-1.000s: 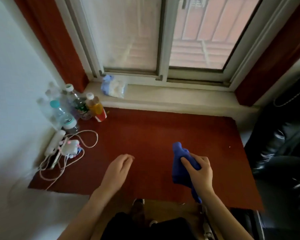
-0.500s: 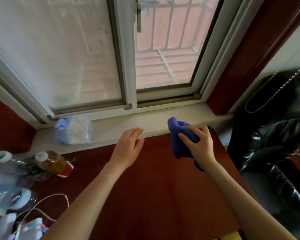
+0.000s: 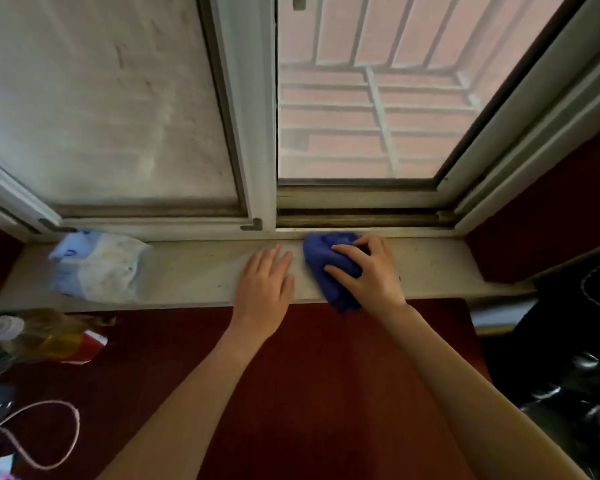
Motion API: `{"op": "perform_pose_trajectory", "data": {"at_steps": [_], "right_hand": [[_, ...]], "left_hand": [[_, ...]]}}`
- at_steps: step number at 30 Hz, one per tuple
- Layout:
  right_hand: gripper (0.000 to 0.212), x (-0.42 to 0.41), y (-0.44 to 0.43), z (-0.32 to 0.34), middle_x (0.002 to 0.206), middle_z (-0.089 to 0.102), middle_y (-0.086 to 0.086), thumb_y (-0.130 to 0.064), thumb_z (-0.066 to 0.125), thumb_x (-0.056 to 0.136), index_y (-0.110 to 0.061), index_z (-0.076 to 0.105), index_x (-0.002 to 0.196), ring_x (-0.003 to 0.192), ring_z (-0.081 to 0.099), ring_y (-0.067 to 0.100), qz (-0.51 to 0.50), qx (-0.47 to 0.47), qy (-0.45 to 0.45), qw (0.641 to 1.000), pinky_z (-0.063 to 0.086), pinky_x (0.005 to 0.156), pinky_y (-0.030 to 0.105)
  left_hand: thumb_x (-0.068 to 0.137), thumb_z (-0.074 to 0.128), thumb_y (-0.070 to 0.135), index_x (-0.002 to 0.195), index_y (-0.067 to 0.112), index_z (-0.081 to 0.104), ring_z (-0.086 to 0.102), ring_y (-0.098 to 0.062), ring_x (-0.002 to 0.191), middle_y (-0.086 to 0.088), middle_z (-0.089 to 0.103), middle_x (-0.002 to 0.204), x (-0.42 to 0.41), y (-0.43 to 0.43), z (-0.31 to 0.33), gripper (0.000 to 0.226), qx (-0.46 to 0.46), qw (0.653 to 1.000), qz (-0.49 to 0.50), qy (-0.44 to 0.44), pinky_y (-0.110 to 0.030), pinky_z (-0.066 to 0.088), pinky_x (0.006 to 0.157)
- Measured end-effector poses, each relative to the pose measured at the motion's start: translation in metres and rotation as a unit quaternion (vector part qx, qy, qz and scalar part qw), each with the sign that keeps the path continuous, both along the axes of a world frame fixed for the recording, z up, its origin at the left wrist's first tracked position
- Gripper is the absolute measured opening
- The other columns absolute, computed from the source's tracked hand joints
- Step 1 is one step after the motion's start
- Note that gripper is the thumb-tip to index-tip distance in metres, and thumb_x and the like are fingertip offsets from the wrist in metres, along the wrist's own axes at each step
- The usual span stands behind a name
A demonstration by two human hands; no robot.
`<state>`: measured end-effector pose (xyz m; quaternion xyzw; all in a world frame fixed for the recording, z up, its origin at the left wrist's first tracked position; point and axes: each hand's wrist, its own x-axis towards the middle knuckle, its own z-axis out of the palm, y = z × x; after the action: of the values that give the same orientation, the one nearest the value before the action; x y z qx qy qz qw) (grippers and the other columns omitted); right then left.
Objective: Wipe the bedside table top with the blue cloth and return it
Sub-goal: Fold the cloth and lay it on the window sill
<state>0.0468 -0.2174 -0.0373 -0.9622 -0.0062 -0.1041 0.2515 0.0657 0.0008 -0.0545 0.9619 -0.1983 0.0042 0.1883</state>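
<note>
- On the windowsill (image 3: pixel 194 271), R hand (image 3: pixel 369 275) has fingers (image 3: pixel 343 251) curled over the blue cloth (image 3: pixel 329 268), pressing it down; cloth bunched under palm, its near end hanging just past sill's front edge.
- L hand (image 3: pixel 265 289) lies flat w/ fingers straight & together, holding nothing, just beside cloth, not touching it.
- Both forearms cross over red bedside table top (image 3: pixel 326 393).
- White/blue packet (image 3: pixel 97 265) sits on sill, well L of hands.
- Bottle (image 3: pixel 35 336) & cable (image 3: pixel 42 434) at table's L edge.

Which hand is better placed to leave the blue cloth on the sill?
Right. The right hand already covers the blue cloth, pressing it onto the windowsill. The left hand lies flat beside it, empty.
</note>
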Motion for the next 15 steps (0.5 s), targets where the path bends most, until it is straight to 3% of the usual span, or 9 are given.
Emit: {"op": "perform_pose_trajectory", "data": {"at_steps": [7, 12, 15], "right_hand": [[0.052, 0.007, -0.003, 0.001, 0.117, 0.049, 0.007, -0.063, 0.050, 0.087, -0.030, 0.059, 0.126, 0.105, 0.045, 0.027, 0.009, -0.063, 0.055, 0.996, 0.045, 0.088, 0.042], [0.059, -0.002, -0.022, 0.013, 0.122, 0.046, -0.003, -0.067, 0.041, 0.089, -0.034, 0.049, 0.137, 0.111, 0.044, 0.016, 0.000, 0.081, 0.088, 0.993, 0.043, 0.093, 0.033], [0.046, -0.009, -0.034, 0.016, 0.127, 0.053, 0.001, -0.049, 0.043, 0.099, -0.027, 0.049, 0.140, 0.115, 0.048, 0.016, -0.063, 0.099, 0.069, 0.991, 0.043, 0.094, 0.032]], "left_hand": [[0.099, 0.029, 0.035, 0.144, 0.019, 0.040, 0.035, -0.025, 0.140, -0.008, 0.042, 0.150, 0.000, -0.003, -0.009, 0.049, 0.040, 0.999, 0.021, -0.022, -0.042, 0.027, 0.117], [0.098, 0.028, 0.037, 0.141, 0.019, 0.042, 0.032, -0.024, 0.141, -0.007, 0.041, 0.150, -0.002, -0.007, 0.003, 0.049, 0.000, 0.999, 0.031, 0.004, -0.042, 0.023, 0.118], [0.095, 0.032, 0.042, 0.128, 0.016, 0.054, 0.037, -0.025, 0.135, -0.008, 0.049, 0.140, -0.006, -0.019, 0.015, 0.048, -0.066, 0.996, 0.057, 0.027, -0.044, 0.032, 0.112]]}}
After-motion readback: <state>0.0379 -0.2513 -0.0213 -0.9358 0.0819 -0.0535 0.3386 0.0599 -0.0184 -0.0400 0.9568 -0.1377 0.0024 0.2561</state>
